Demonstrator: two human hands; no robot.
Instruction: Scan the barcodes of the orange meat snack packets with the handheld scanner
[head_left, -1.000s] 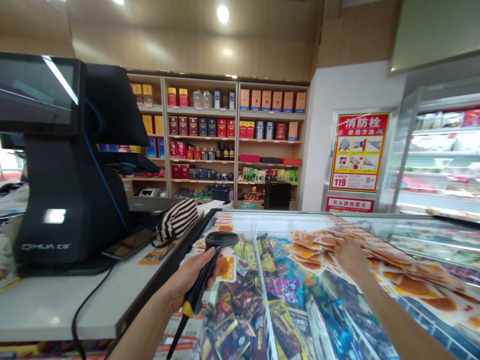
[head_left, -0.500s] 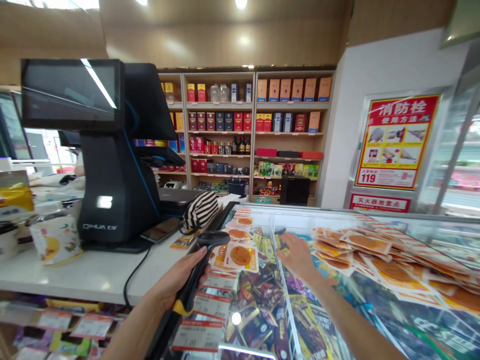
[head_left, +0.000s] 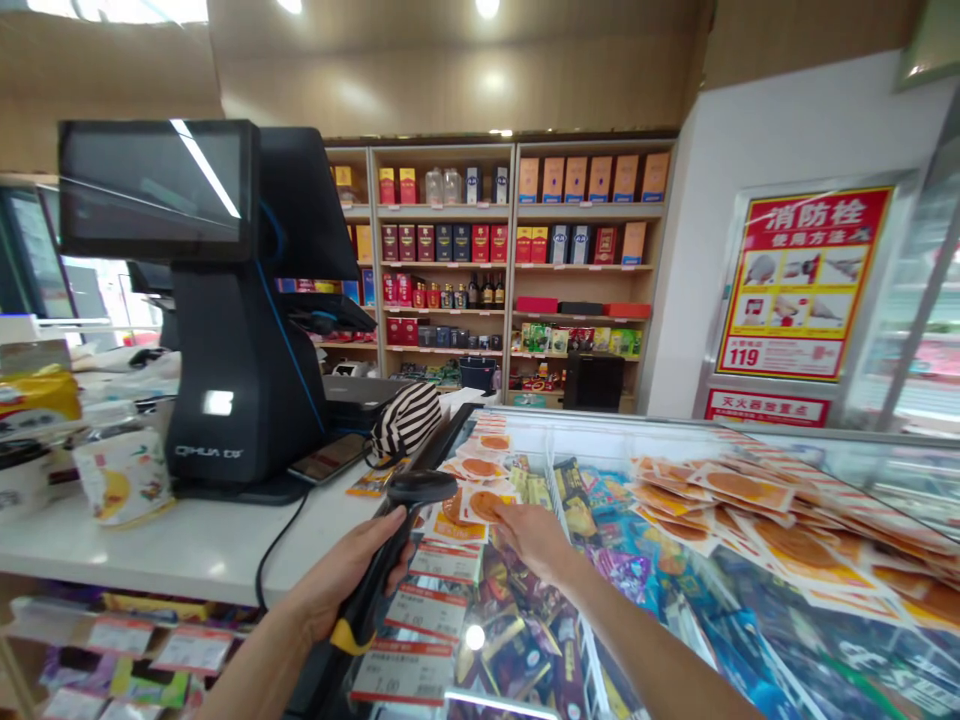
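My left hand [head_left: 341, 575] is wrapped round the handle of a black barcode scanner [head_left: 422, 487] with a yellow trigger. The scanner's head is just left of a few flat packets lying on the freezer's glass top. My right hand [head_left: 536, 540] has its fingers closed on the right edge of one flat snack packet [head_left: 480, 503], white and orange with a round brown disc showing. Under that one lies another such packet [head_left: 457, 527], partly covered. A large overlapping pile of similar packets [head_left: 742, 500] rests on the glass further right.
A chest freezer [head_left: 637, 420] holds colourful wrapped packs divided by a white wire rack. Price labels [head_left: 420, 640] line its left side. On the white counter [head_left: 217, 540] stand a black checkout terminal [head_left: 232, 380], a phone [head_left: 328, 460], a striped pouch [head_left: 406, 420] and a cable.
My right hand has moved left from over the glass to the packets near the scanner and taken hold of one packet's edge. My left hand still holds the scanner.
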